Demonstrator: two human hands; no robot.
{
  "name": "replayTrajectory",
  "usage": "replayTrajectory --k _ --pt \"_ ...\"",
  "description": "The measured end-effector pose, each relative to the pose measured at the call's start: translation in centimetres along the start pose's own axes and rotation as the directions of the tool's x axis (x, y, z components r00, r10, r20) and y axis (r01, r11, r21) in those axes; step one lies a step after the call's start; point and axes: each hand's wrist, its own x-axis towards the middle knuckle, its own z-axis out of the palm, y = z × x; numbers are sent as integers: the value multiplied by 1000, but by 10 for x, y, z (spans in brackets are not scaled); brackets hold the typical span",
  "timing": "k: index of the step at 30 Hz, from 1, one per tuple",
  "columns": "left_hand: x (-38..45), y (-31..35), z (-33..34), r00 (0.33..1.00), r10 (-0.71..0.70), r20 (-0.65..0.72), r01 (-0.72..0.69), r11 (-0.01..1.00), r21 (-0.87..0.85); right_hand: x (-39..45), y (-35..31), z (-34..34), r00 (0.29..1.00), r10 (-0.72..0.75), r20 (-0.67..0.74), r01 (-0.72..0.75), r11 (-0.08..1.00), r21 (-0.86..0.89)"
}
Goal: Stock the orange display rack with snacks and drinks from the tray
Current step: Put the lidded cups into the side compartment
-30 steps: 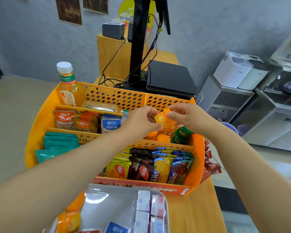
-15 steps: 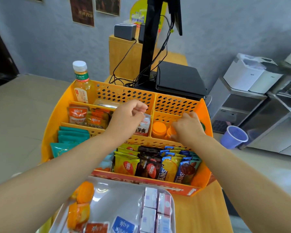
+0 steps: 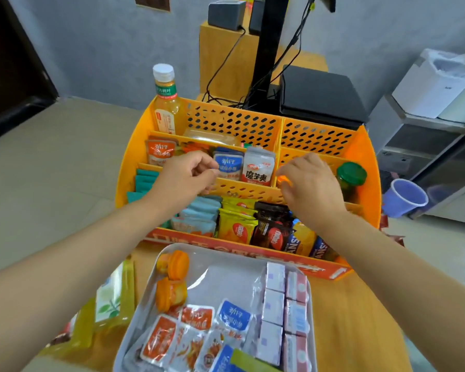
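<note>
both hands over the orange display rack [image 3: 365,157]: left hand [image 3: 184,178] loosely curled, grip released; right hand [image 3: 310,183] touches an orange-lidded cup [image 3: 283,180], grip unclear

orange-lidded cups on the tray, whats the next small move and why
Probably bring the left hand, which seems to hold nothing, back to the tray and pick up an orange-lidded cup. Two still lie there, while the right hand is at the rack's cup compartment.
</note>
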Motion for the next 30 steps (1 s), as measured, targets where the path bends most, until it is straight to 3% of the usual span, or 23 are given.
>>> replayTrajectory --k 2,4,6,9,12,15,19,23,30 --pt "-17 -12 -14 999 -9 49 6 998 58 -15 -41 1 998 -70 5 68 977 201" --pt "-37 -26 -26 991 -9 134 -12 988 155 -34 -83 9 989 -106 103 65 939 339" --pt "-55 -39 -35 963 11 268 -96 947 308 -51 -119 24 949 -93 300 -49 901 432" --pt "-79 -52 -46 874 -39 484 -245 824 510 -66 -161 58 832 -48 552 -235 872 430" --pt "-94 -65 -53 800 -146 581 -313 726 613 -66 -186 79 791 32 611 -403 780 480" --pt "-103 -74 -55 758 -243 605 -318 672 668 -66 -194 90 782 100 615 -520 650 554" --pt "-111 -79 -54 729 -314 608 -337 609 718 -69 -194 109 717 137 684 -612 593 523" --pt "-121 -77 -47 739 -246 627 -429 546 720 -74 -194 119 686 147 712 -663 529 530" --pt "-137 -76 -29 802 -242 546 -329 585 741 -79 -183 106 636 253 729 -714 552 431"
